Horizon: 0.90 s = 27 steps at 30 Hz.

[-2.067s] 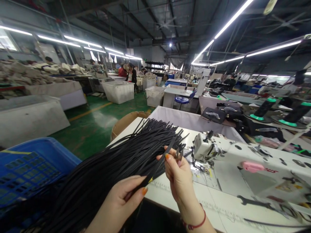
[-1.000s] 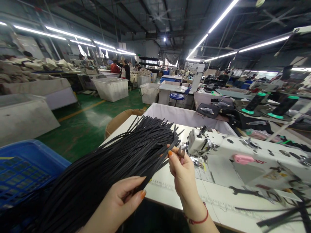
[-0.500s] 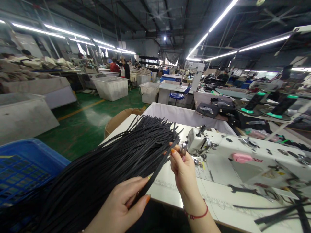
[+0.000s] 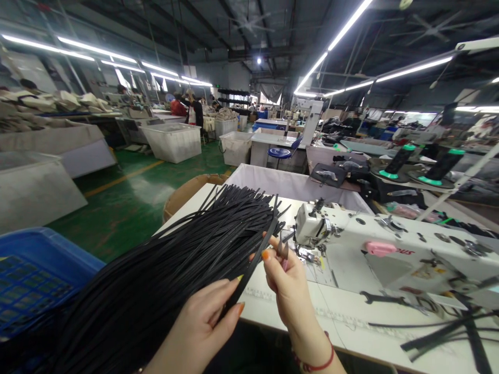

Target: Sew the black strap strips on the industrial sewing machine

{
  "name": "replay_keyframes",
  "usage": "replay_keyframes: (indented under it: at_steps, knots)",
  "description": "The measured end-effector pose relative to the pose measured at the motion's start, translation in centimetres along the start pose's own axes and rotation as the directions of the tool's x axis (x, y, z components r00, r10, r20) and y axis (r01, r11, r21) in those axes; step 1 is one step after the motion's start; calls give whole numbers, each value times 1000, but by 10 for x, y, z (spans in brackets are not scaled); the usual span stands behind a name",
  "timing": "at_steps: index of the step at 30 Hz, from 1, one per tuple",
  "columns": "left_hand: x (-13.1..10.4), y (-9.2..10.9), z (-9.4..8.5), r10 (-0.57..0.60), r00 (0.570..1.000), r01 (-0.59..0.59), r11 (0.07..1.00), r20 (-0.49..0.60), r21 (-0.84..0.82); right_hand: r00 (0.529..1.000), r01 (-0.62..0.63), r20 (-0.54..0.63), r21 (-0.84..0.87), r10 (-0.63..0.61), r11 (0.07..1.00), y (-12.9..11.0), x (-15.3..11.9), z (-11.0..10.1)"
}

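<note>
My left hand [image 4: 197, 324] is closed, thumb and fingers gripping a flat black strip [image 4: 252, 267] at its lower part. My right hand [image 4: 290, 288] pinches the same strip farther up, toward its far end. Tucked in the right fingers is a pair of small thread snips [image 4: 283, 251] with metal blades and a bit of pink at the handle. Whether the strip is one layer or more I cannot tell. Beneath and left of my hands lies a thick bundle of long black strips [image 4: 175, 254], spread over the white table [image 4: 268, 311].
A white sewing machine [image 4: 351, 244] stands right of my hands. A wrench [image 4: 384, 298] and loose black strips [image 4: 440, 335] lie in front of it. At left sits a blue plastic basket [image 4: 50, 249]. Behind the table are a cloth-lined bin [image 4: 253, 179] and a cardboard container [image 4: 187, 195].
My right hand has slid down the strip, closer to my left hand and to me. The left hand keeps its grip. The view has shifted slightly to the right.
</note>
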<state>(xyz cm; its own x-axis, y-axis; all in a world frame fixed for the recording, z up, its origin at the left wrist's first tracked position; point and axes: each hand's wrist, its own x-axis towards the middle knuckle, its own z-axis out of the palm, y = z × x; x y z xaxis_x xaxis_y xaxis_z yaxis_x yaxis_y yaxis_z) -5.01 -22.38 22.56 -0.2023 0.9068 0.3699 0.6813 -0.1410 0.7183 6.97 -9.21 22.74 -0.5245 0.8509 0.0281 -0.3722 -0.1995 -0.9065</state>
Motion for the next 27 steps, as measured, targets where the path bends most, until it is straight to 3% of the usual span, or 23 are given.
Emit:
replay_keyframes:
  at_steps: [7,15,21,24,27]
  knots:
    - [7,4,17,58,997,-57,998,-54,16,991,76,118,-60,-69,995,2,-15,-3]
    - [15,6,38,128,988,-128,992,-86,8,991,107,99,-205,-89,973,-6,-30,-20]
    - [21,11,56,118,990,-120,992,-78,-25,998,40,54,-320,-24,946,-7,-36,-34]
    - [20,7,70,99,995,-100,992,-9,-77,998,31,54,-298,-15,954,0,-37,-52]
    - [24,-9,88,7,996,9,986,92,-167,1000,-30,-18,-279,25,960,10,-38,-79]
